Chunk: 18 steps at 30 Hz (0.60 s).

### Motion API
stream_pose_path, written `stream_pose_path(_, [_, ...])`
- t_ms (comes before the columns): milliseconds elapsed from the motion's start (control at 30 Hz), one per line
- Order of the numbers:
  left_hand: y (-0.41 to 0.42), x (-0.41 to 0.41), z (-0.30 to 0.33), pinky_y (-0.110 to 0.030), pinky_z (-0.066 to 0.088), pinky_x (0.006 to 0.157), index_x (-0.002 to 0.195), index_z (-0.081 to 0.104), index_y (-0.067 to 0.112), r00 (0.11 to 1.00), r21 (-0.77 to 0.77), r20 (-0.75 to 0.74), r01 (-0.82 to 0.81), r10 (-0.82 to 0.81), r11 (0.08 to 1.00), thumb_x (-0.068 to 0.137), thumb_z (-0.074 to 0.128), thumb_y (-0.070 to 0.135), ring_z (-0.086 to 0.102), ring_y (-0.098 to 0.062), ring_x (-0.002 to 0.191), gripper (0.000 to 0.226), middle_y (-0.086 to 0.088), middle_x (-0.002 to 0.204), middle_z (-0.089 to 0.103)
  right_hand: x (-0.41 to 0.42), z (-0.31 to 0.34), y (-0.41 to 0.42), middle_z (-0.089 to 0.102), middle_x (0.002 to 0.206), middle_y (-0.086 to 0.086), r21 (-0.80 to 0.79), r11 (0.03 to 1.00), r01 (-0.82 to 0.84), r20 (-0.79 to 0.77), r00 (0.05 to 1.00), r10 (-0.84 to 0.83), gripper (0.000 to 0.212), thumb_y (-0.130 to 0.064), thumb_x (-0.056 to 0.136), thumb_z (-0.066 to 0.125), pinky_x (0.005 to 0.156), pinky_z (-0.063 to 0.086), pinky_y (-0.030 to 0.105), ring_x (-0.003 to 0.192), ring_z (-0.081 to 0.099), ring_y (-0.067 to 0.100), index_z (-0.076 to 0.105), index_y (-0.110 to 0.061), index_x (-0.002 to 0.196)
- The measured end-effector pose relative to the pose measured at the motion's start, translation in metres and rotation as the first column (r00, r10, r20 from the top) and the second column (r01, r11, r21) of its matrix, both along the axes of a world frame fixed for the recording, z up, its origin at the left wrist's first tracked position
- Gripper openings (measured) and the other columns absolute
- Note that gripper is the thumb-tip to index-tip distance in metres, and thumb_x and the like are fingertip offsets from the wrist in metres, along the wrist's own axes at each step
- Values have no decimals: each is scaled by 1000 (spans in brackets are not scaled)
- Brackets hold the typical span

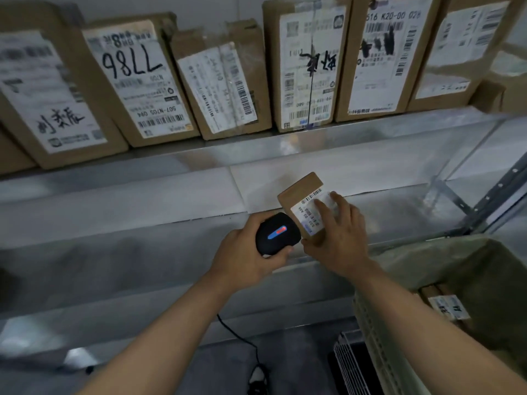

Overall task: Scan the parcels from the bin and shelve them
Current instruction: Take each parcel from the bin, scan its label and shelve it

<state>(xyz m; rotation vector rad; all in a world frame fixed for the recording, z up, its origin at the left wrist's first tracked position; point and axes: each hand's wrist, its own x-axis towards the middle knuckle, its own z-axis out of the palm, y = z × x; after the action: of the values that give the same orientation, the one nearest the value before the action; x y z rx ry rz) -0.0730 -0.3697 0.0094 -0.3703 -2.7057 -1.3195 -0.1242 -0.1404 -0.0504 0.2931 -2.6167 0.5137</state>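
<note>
step: scan, mid-task | left hand (245, 252) wraps scanner (276, 233) | right hand (339, 232) pinches small parcel (303, 201) at scanner nose, above lower shelf (142, 201) | shelved: parcel row (228, 81) up top | left: one+ parcel (445, 305) in bin (405, 266)

Six cardboard parcels (228, 81) stand above the hands. One small parcel (302, 195) and one scanner (276, 233) are held. One parcel (445, 305) lies in the bin (427, 252), right of the hands.
</note>
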Motion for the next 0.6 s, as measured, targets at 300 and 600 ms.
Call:
stream_pose_path(300, [-47,33,-8,-15,54,85,136,50,39,983,-22,22,-184,185,983,78,85,50,66,5,101,68,22,116,67,10,-6,-52,38,150,24,-36,994,-101,50,994,102,95,-55,61,81,97,42,51,123,43,43,50,-16,142])
stream_pose_path(600, [-135,78,-13,0,45,76,134,51,35,903,83,48,-429,426,900,81,85,41,58,21,100,64,25,113,62,23,1,-147,33,154,25,-90,984,-155,61,985,161,97,-64,67,72,104,37,52,132,38,43,46,-16,147])
